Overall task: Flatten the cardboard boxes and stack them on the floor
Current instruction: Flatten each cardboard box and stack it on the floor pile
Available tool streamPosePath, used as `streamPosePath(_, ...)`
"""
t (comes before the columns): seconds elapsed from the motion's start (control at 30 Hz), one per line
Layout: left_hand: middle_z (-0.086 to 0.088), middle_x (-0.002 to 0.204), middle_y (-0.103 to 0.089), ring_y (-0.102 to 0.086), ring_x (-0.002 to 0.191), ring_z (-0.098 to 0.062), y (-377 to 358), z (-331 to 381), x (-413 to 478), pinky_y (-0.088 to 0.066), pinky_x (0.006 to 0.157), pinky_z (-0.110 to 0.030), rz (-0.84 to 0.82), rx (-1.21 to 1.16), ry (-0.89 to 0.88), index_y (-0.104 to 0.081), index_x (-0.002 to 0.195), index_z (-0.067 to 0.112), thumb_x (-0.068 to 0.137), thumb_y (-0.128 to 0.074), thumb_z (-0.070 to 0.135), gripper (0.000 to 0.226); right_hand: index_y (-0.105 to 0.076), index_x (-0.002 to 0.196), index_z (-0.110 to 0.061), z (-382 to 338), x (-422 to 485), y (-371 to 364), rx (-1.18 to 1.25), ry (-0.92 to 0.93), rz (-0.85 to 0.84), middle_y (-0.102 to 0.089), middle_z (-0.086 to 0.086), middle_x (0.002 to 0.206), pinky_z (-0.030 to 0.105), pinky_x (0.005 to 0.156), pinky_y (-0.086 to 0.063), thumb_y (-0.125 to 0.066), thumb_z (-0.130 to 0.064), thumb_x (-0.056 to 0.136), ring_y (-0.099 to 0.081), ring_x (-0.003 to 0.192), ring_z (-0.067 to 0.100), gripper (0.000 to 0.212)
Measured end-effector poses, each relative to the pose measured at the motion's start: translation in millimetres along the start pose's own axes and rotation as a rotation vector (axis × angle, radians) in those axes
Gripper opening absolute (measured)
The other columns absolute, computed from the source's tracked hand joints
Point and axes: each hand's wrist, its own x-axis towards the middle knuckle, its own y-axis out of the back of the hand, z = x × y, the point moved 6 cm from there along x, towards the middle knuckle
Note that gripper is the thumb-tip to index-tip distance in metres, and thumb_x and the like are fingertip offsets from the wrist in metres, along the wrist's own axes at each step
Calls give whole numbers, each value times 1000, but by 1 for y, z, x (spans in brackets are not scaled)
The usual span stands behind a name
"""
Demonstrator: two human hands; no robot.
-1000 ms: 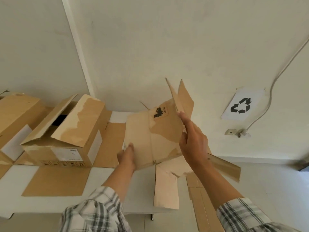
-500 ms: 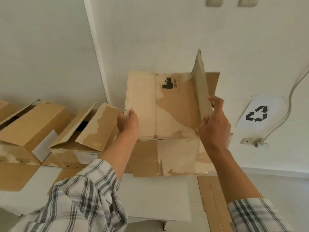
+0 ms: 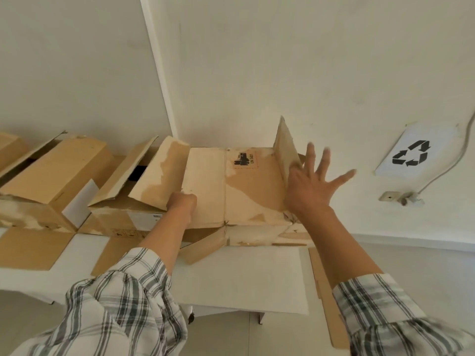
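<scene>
Lying at the right end of the white tabletop (image 3: 257,278), the half-flattened box (image 3: 246,191) is against the wall, and its wide panel with a small black label faces the camera. The left grip (image 3: 181,204) is curled round the left edge of this panel and holds it. The right grip (image 3: 312,186) is wide, with all fingers spread and straight, a little blurred. Its palm is at the lower part of a flap (image 3: 284,150) that stands upright on the right side of the box; I cannot tell if it touches the flap. Just beside the box on the left stands a second box (image 3: 144,186) with raised flaps, and further left a third box (image 3: 56,173). Flat cardboard (image 3: 326,299) lies on the floor to the right of the tabletop. A recycling sign (image 3: 411,154) is on the wall.
</scene>
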Motion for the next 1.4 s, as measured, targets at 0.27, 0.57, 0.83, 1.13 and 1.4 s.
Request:
streamPosePath(0.27,-11,138,-53,-53,123,-31,-10,21,12,-43,93,-32,95,-70,-71,-47,138,10,99,-47,9,39,-4,158,-29,-77,-1,-39,127,382,-127,14,3,165,63,117,6,-26,-53,102,18,149,32,64)
streamPosePath(0.57,-11,138,-55,-52,125,-32,-25,46,59,-42,102,-35,47,47,-99,-50,139,11,99,-52,19,41,1,152,-47,-81,48,-95,246,317,-212,6,-9,165,76,106,-3,-6,-67,96,6,151,31,61)
streamPosePath(0.83,-16,127,-59,-56,113,-34,-41,74,91,-42,79,-31,-48,242,-166,-54,129,2,97,-50,10,34,-37,123,-39,-86,100,-86,288,217,-141,-37,1,132,74,102,-20,-28,-57,94,-31,128,36,36)
streamPosePath(1.13,-16,134,-53,-55,117,-33,-20,-19,56,-51,88,-47,-414,295,135,-38,140,4,102,-49,14,42,-39,116,-35,-82,49,-96,299,113,-67,-33,-1,120,60,94,-26,-30,-66,85,-30,119,28,44)
streamPosePath(1.4,-10,123,-63,-60,108,-28,-13,-58,12,-49,85,-43,-416,-36,145,-53,125,4,89,-72,17,42,-28,139,-46,-70,-3,-121,328,46,-151,-25,3,139,64,102,-17,-25,-76,84,-18,134,33,63)
